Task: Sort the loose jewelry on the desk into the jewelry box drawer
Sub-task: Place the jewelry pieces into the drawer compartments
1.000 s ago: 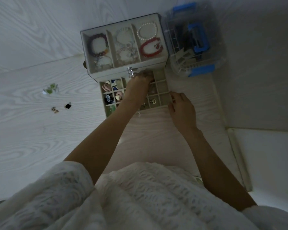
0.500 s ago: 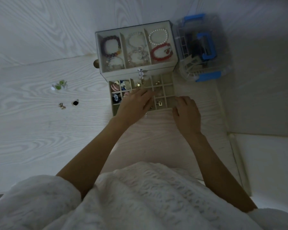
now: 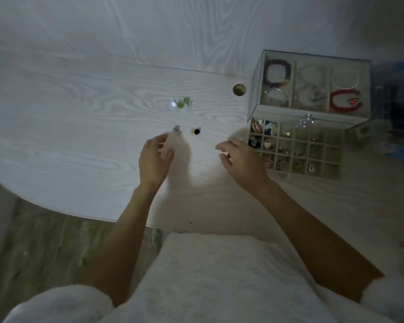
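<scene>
Loose jewelry lies on the white desk: a green bead piece, a small silver piece and a black-and-gold piece. My left hand hovers just below the silver piece, fingers loosely spread, holding nothing. My right hand is beside the left edge of the pulled-out drawer, fingers relaxed and empty. The drawer's grid of small compartments holds several earrings and charms. Above it the jewelry box shows bracelets under a clear top.
A round brown knob sits left of the box. A blue-handled plastic bin is blurred at the far right. The desk's front edge curves at the lower left, with floor beyond it. My white fuzzy garment fills the bottom.
The view swung left. My left hand left the drawer and moved to the loose pieces on the desk. My right hand shifted from the drawer's front to its left side.
</scene>
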